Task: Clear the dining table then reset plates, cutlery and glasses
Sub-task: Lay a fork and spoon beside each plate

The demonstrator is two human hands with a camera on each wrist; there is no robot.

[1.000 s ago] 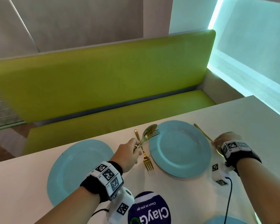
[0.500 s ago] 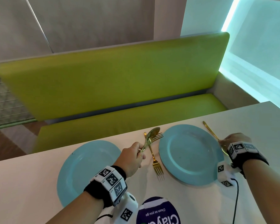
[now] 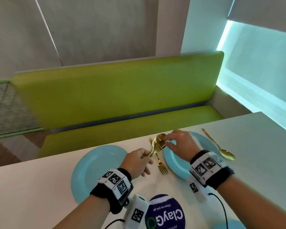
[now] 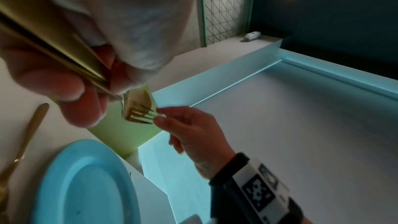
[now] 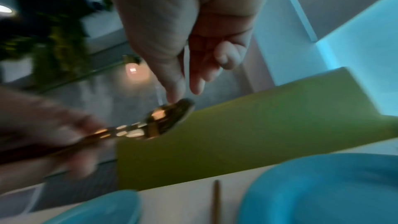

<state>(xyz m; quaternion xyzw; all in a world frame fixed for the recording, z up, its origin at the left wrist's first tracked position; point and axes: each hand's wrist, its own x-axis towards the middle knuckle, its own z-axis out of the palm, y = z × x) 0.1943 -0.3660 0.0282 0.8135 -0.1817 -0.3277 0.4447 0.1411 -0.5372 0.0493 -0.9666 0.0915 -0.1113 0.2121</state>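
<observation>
The right hand is no longer resting by the spoon at the right of the frame; it is now reaching across the right-hand plate toward the middle, and that spoon is lying alone on the tabletop just right of the plate. The left hand is holding a gold spoon and fork together by their handles, fingers curled round them, heads raised above the gap between the two plates. The right hand's thumb and forefinger are closing on the fork tines, as the left wrist view shows; whether that grip is already firm I cannot tell, since the right wrist view is blurred. Another fork is lying flat between the plates, below the held pair. The left plate is sitting partly under the left wrist. The risk, as I judge it, is in the handover: two slim, smooth handles in one grip are liable to slide against each other, so pulling the fork by its tines may be dragging the spoon loose to drop onto the plate rim or the fork beneath. The right forearm is also passing low over the plate and could be nudging it.
</observation>
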